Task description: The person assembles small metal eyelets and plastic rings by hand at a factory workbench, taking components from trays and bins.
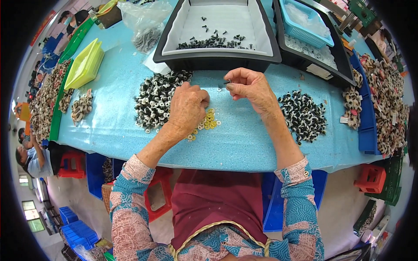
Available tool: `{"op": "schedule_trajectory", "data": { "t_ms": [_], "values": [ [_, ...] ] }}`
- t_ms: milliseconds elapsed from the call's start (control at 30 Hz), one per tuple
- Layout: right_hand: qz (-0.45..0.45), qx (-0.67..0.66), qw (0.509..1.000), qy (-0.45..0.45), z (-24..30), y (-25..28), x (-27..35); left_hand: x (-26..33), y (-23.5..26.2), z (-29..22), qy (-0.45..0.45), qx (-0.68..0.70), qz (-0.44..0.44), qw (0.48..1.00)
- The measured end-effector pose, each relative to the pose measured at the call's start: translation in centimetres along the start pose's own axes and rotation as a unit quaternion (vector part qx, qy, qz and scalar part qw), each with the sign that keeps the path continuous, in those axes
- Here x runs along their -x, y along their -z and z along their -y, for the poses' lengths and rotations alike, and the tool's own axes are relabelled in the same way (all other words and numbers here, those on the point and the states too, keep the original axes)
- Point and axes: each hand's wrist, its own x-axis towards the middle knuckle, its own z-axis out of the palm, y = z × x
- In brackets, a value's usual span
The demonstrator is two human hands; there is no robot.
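Right hand (250,87) fingers pinch a small black screw (227,81); left hand (187,108) rests curled over yellow washers (210,119). Best kept steady, just above the tabletop (244,139).

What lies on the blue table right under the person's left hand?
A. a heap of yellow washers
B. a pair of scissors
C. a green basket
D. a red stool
A: the left hand rests over a small heap of yellow washers on the blue table.
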Motion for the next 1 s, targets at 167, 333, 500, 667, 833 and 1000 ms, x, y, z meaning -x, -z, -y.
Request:
{"op": "schedule_trajectory", "data": {
  "t_ms": [167,333,500,667,833,1000],
  "values": [
    [-0.008,0.002,1.000,0.012,0.2,0.2,-0.1,-1.2,0.2,0.6,-0.015,-0.029,-0.048,0.998],
    [-0.012,-0.059,0.998,-0.011,-0.6,0.7,-0.4,-3.3,-1.2,-0.3,0.006,0.081,-0.041,0.996],
    [-0.010,-0.060,0.998,-0.016,-1.5,0.6,-0.7,-3.7,-2.0,0.8,0.011,0.081,0.006,0.997],
    [0.001,0.000,1.000,-0.026,-0.7,0.4,-0.1,-1.4,0.6,0.2,0.018,0.018,-0.034,0.999],
    [0.029,0.081,0.996,-0.016,0.0,-0.6,0.1,0.5,2.1,1.2,0.009,-0.011,-0.046,0.999],
    [0.032,0.043,0.998,-0.011,-0.5,-0.7,-0.3,0.1,1.1,1.5,0.032,0.058,-0.010,0.998]
  ]
}}
